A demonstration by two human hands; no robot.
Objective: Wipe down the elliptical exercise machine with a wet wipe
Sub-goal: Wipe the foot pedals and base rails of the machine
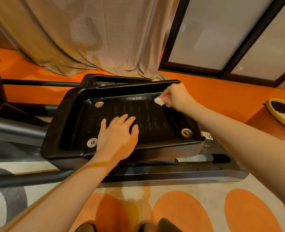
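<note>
- Orange carpet covers the floor, and nearer the person it turns pale grey with big orange ovals.
- Hanging behind the machine is a long tan curtain, and its bottom edge lies bunched on the carpet.
- To the right of the curtain stand frosted glass panels in dark frames.
- Low in the middle sits the elliptical machine, black, with its long base rail lying on the floor.
- On top of it is a wide black foot pedal with raised sides, a ribbed floor and three shiny round bolts.
- At the far right edge is a round bin with a yellow rim and white scraps inside.
- Flat on the pedal's ribbed floor rests the left hand, its fingers spread and straight.
- Over the pedal's far right corner is the right hand, its fingers curled around the wipe.
- Smallest of all is the wet wipe, a white crumpled wad pressed on that far right corner.
</note>
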